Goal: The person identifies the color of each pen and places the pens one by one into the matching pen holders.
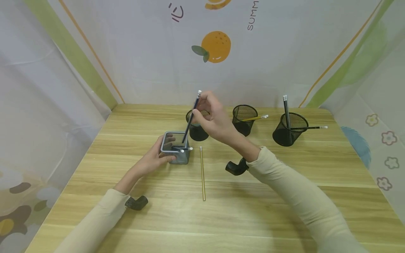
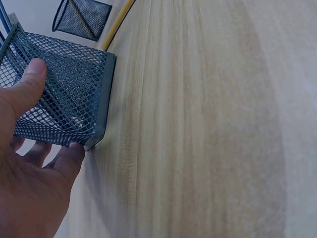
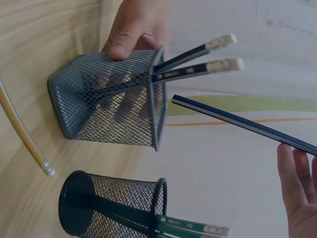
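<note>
My left hand (image 1: 148, 163) grips a square grey mesh pen holder (image 1: 179, 159) standing on the table, thumb on the near side and fingers round the far side. Two dark pencils (image 3: 188, 70) with white erasers lean in it and stick out over its rim. Between thumb and fingers, my right hand (image 1: 218, 123) pinches a dark blue pencil (image 1: 191, 119), eraser end up. Its lower end is at the holder's opening in the head view; in the right wrist view the pencil tip (image 3: 178, 99) appears just outside the rim.
A yellow pencil (image 1: 203, 175) lies on the wooden table right of the square holder. Behind stand three round black mesh holders: one (image 1: 198, 135) with green pencils (image 3: 190, 228), one (image 1: 243, 129) with yellow pencils (image 1: 253, 118), one (image 1: 282, 136) with black pencils (image 1: 287, 112). Printed curtains surround the table.
</note>
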Tool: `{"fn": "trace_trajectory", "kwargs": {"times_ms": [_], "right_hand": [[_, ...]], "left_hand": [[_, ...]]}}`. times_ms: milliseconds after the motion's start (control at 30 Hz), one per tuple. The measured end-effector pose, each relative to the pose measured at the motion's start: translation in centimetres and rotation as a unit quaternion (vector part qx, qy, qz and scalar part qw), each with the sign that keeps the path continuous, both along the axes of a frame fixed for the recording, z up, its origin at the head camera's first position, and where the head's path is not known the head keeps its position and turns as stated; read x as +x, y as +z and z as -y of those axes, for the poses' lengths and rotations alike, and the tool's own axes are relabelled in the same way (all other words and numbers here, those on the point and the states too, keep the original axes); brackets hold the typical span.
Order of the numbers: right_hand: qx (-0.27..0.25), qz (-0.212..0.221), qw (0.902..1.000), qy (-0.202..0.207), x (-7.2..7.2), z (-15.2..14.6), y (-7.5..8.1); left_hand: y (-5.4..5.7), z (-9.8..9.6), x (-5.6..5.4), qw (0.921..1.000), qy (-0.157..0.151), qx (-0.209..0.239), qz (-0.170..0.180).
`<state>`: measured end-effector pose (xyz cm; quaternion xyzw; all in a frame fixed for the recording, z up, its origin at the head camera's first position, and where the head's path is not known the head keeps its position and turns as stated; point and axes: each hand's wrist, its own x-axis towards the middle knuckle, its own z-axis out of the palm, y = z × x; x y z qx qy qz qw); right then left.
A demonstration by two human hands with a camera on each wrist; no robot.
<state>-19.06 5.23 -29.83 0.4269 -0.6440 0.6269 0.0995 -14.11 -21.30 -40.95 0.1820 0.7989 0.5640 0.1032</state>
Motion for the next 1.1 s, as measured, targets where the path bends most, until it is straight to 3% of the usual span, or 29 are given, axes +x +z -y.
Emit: {"fn": "trace_trajectory", "kwargs": {"times_ms": [667, 1100], "right_hand": [[0.123, 0.011, 0.9923, -0.003, 0.2, 0.9, -2.1], [0.091, -0.003, 0.9957, 0.013, -0.1, -0.2, -1.5]], "left_hand": [[0.1, 0.0, 0.1, 1.0000, -0.001, -0.008, 0.000], [0.0, 0.1, 0.0, 1.0000, 0.002, -0.008, -0.003]]}}
